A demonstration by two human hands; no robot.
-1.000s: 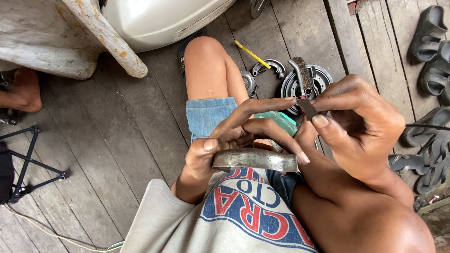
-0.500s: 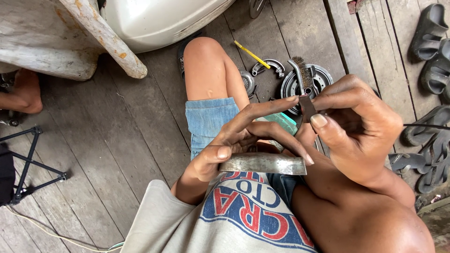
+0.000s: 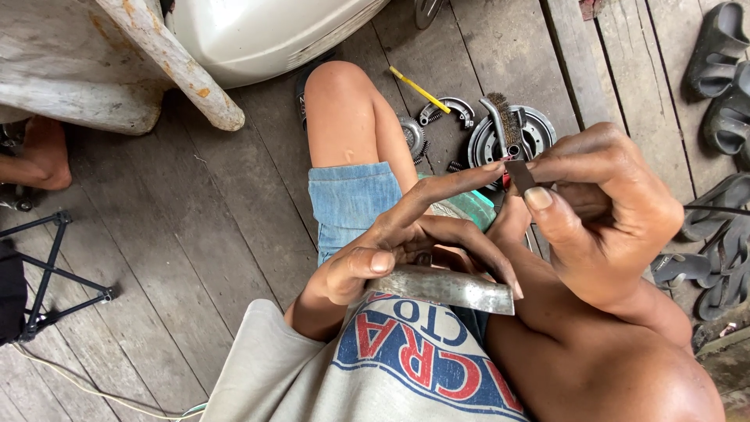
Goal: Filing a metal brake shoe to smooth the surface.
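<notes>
- A person seated on a plank floor (image 3: 195, 258) works over their own lap, one bare knee (image 3: 340, 101) raised, denim shorts (image 3: 348, 199) and a grey printed shirt (image 3: 375, 367) in view
- The left hand (image 3: 398, 246) pinches a curved strip of worn grey metal (image 3: 445, 287) between thumb and bent fingers, holding it level just above the shirt; the index finger is stretched out toward the other hand
- The right hand (image 3: 601, 219) is closed, thumb and fingers pressed together on a small dark flat piece (image 3: 519, 176), which sits just above and to the right of the strip, at the tip of the left index finger
- On the floor beyond the knee lie a round metal drum plate (image 3: 539, 125) with a wire brush (image 3: 504, 121) resting across it, a curved brake shoe (image 3: 449, 109), a small toothed sprocket (image 3: 410, 137) and a yellow-handled tool (image 3: 418, 87)
- Dark rubber sandals (image 3: 723, 70) sit along the right edge of the planks
- At upper left, a white moulded body panel (image 3: 258, 35) stands behind a weathered timber post (image 3: 168, 59); a black folding metal frame (image 3: 55, 273) lies at far left, and another person's bare foot (image 3: 43, 156) rests beside it
</notes>
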